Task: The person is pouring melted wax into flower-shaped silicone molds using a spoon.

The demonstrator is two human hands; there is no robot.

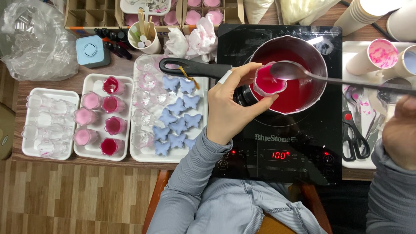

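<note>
A small rectangular screen [276,155] with red glowing digits sits on the black cooktop's near control strip, with pale lettering [271,138] printed just above it to the left. Far left on the table lies a crumpled clear plastic bag [32,41]. Divided cardboard boxes [93,13] stand along the far edge.

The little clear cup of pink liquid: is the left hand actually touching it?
Touching. The head view shows the left hand fingers wrapped around the small clear cup over the saucepan.

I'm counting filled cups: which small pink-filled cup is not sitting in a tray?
The cup pinched in the left hand over the saucepan, under the spoon; the other filled ones stand in the white tray.
</note>
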